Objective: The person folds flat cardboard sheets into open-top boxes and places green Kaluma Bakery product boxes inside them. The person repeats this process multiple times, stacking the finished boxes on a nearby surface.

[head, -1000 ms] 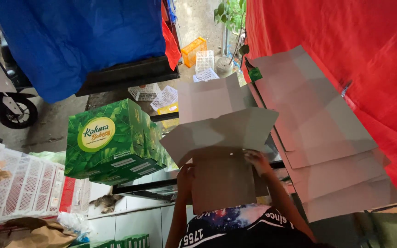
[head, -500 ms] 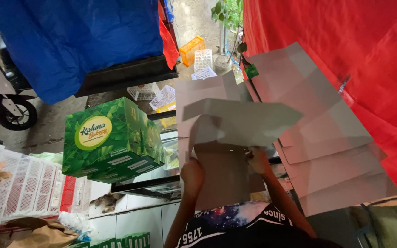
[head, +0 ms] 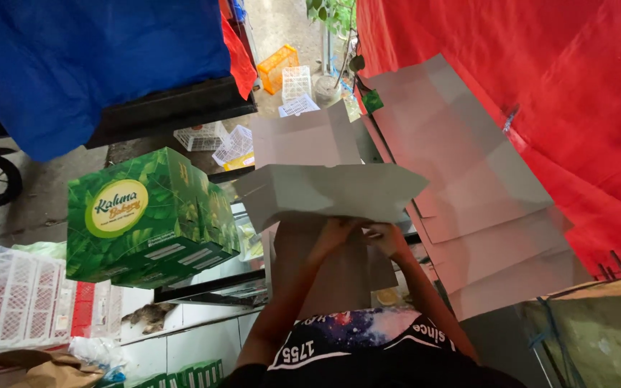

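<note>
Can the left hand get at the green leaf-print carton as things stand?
Probably yes, once it lets go. The left hand is on the grey cardboard box being folded; the green carton sits just left of it with nothing visible between them.

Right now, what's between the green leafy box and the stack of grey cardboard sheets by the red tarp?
In the head view, between the green box and the flat grey sheets is the grey carton that both hands are folding.

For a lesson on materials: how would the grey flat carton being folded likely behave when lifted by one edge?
The grey carton is thin sheet board with creased flaps, so it probably bends at its folds. Both hands, left and right, hold it up by its lower edge, so it seems light. Its broad flaps might catch wind.
</note>
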